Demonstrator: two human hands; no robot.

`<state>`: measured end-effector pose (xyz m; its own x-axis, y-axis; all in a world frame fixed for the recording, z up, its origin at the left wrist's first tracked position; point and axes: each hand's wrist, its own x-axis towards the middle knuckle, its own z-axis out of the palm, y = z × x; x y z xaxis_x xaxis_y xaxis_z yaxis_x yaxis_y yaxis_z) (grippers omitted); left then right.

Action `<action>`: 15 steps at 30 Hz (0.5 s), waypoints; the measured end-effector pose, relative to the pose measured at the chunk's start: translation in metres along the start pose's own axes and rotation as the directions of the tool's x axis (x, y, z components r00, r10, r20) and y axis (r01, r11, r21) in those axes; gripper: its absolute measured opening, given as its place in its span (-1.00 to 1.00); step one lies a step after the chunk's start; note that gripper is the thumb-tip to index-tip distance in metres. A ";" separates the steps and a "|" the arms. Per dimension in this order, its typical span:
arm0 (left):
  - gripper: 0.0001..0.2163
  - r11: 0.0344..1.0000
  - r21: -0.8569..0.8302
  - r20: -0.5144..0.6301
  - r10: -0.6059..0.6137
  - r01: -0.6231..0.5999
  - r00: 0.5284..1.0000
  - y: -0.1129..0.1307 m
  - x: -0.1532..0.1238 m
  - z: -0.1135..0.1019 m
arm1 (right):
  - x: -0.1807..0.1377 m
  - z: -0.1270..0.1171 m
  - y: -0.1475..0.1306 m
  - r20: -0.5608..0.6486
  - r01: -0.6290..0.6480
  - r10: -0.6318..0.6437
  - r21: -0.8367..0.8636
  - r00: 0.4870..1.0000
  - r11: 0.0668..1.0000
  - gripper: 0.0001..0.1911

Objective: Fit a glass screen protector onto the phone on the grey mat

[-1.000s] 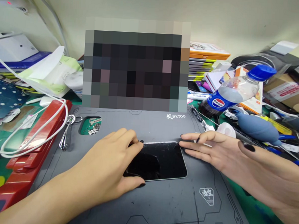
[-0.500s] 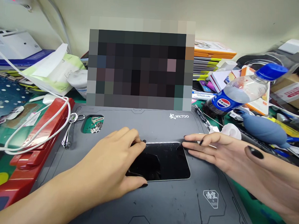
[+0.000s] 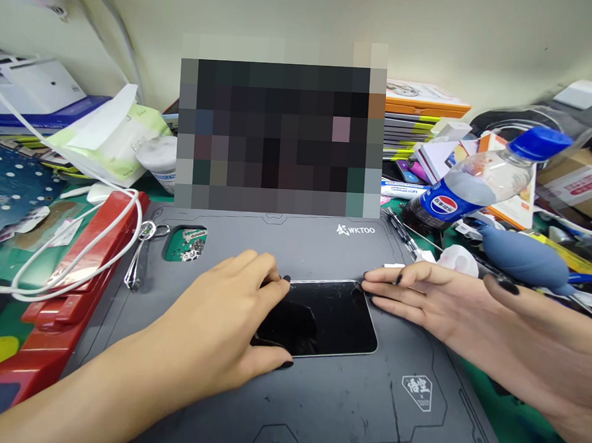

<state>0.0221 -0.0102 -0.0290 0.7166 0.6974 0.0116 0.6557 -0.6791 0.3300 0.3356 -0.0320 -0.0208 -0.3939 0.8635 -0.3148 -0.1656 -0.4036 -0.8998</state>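
A smartphone (image 3: 330, 319) with a dark, glossy screen lies flat on the grey work mat (image 3: 336, 409). My left hand (image 3: 236, 311) grips its left end, thumb along the near edge and fingers along the far edge, covering that end. At the phone's far right corner, the fingertips of my right hand (image 3: 435, 298) touch or nearly touch the edge. That hand's fingers are stretched out, its thumb is raised and its palm is turned inward, with nothing held in it.
Left of the mat lie a red tool (image 3: 92, 264), a white cable (image 3: 68, 295) and a keyring (image 3: 140, 253). On the right are a cola bottle (image 3: 469, 181), a blue air blower (image 3: 522, 256) and a tweezers-like tool. A pixelated block (image 3: 281, 128) hides the area behind the mat.
Almost nothing differs. The view has shifted very slightly, and my right thumb sits a little higher. The phone and my left hand keep their places.
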 end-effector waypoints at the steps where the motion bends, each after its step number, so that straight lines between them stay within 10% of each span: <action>1: -0.63 1.000 -0.003 0.007 -0.005 0.005 1.000 0.000 0.000 0.000 | 0.001 -0.001 0.000 0.006 -0.007 0.007 0.024 1.000 1.000 -0.51; 15: -0.60 0.999 -0.040 0.045 -0.027 0.029 0.999 0.000 0.000 -0.001 | 0.005 -0.002 0.001 0.017 -0.041 0.038 0.195 0.999 0.980 -0.41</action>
<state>0.0216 -0.0101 -0.0276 0.7087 0.7044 -0.0394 0.6657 -0.6492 0.3680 0.3355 -0.0278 -0.0240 -0.4150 0.8423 -0.3439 -0.3221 -0.4895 -0.8103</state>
